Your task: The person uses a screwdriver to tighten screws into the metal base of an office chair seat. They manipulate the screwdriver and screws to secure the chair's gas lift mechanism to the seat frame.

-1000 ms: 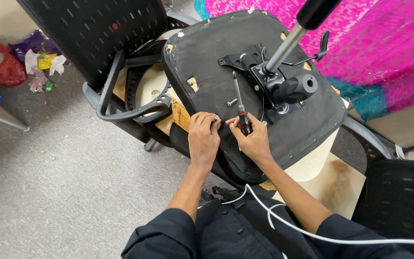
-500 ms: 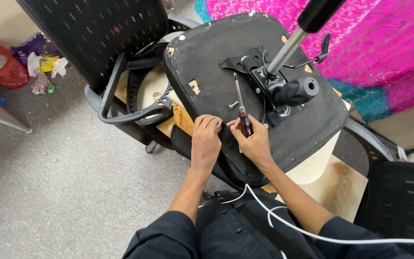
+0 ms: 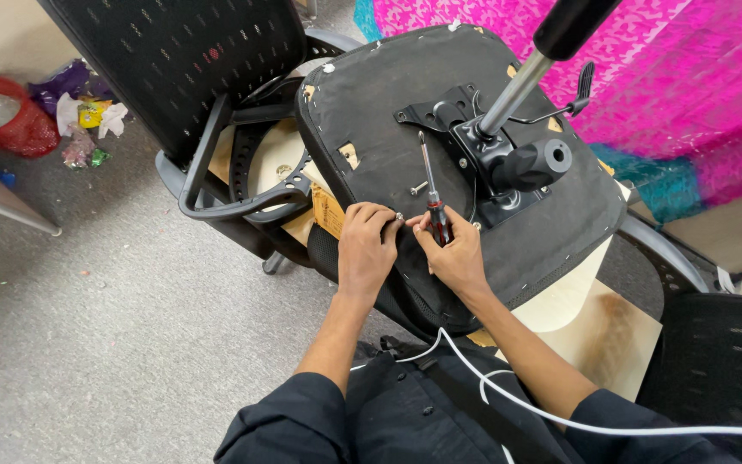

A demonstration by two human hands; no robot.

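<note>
- Across my lap and a pale wooden board, the upturned black fabric-covered office chair seat lay underside up, tilted toward me.
- My left hand rested palm down on the near edge of that seat, fingers curled narrow, and seemed to pinch something small and metallic at its fingertips; I could not tell what it was.
- My right hand was closed around the red-and-black handle of a slim screwdriver, whose steel shaft pointed up and away from me toward the black metal tilt mechanism plate.
- That plate sat on the seat with the chrome gas cylinder standing out of it and a thin black lever off to its side, so I judged the mechanism was already in place on the seat.
- One loose silver screw lay on the fabric just beside the screwdriver shaft, apart from the plate, so I judged the fastening was only partly done; whether the other screws were tight I could not see.
- Behind the seat, a black mesh chair back with curved plastic armrest lay separate, which I judged was still to be joined.
- Far to the left, a red bin stood on the grey carpet.
</note>
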